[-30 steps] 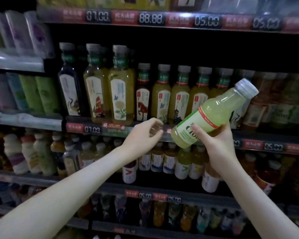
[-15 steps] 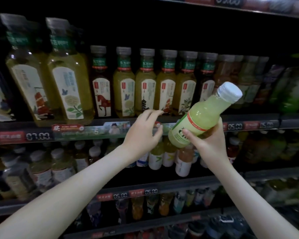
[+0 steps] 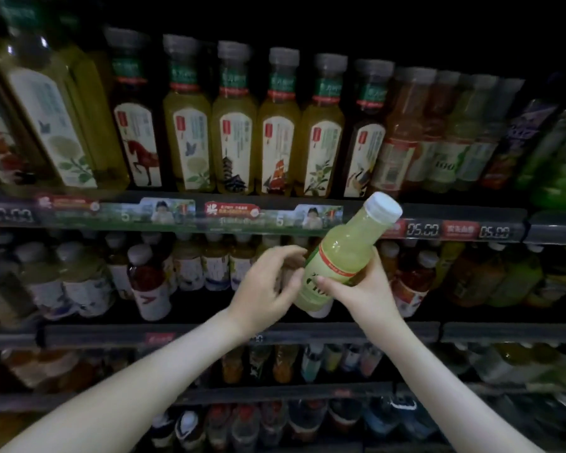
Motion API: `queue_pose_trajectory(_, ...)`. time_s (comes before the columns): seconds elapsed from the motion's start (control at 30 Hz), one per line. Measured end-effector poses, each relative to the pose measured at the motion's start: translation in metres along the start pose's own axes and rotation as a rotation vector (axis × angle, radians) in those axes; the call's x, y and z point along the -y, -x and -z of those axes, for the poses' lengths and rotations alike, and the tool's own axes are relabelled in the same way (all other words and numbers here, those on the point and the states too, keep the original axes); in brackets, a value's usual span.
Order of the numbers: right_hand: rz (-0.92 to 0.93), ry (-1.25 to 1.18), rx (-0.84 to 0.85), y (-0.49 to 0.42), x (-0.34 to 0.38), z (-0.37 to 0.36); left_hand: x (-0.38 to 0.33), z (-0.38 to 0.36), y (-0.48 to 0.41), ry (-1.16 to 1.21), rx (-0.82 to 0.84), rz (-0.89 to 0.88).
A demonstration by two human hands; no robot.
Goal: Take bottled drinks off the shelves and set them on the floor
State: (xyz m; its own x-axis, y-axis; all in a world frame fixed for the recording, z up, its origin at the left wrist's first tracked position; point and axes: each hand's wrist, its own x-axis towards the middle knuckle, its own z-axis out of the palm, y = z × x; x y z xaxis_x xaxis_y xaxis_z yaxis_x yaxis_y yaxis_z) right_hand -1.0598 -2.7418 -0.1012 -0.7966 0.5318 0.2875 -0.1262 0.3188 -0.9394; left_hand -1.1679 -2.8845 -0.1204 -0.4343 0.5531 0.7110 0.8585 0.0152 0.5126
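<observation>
the step in hand is carrying off a picked drink: the right hand (image 3: 363, 289) grips a pale green bottle (image 3: 343, 253) round its labelled lower half, thumb in front, the bottle tilted with its white cap (image 3: 383, 207) up and to the right, held clear in front of the shelf edge (image 3: 177, 220). the left hand (image 3: 265, 289) hangs just beside the bottle's base, its fingers (image 3: 285, 253) half curled; whether they touch the bottle or grasp anything i cannot tell. the floor is out of view. next, i judge, the bottle must be brought down and stood upright on the floor, away from the packed rows.
</observation>
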Motion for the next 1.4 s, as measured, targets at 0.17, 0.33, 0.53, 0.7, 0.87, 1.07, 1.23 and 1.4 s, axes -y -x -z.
queue_pose_trajectory(0.17,-0.076,0.023,0.148,0.01,-0.053,-0.046,0.027,0.001,0.056,-0.064,0.178,0.382)
queue_pose_trajectory(0.33,-0.172,0.047,0.098,0.007,-0.11,-0.112,0.069,0.014,0.08,0.031,0.339,0.725)
queue_pose_trajectory(0.53,-0.23,0.035,-0.052,-0.005,-0.142,-0.162,0.11,0.012,0.09,0.204,0.396,0.822)
queue_pose_trajectory(0.7,-0.296,0.127,-0.111,-0.02,-0.142,-0.17,0.135,0.006,0.089,0.237,0.442,0.812)
queue_pose_trajectory(0.87,-0.296,0.395,0.064,-0.043,-0.136,-0.159,0.146,0.001,0.078,0.294,0.433,0.777)
queue_pose_trajectory(1.07,-0.342,0.403,0.076,-0.032,-0.145,-0.146,0.147,-0.011,0.072,0.383,0.27,0.855)
queue_pose_trajectory(1.23,-0.34,0.438,-0.009,-0.004,-0.17,-0.145,0.146,-0.027,0.093,0.372,0.285,0.853)
queue_pose_trajectory(1.4,-0.255,0.285,-0.009,-0.012,-0.164,-0.145,0.152,-0.034,0.1,0.312,0.279,0.84)
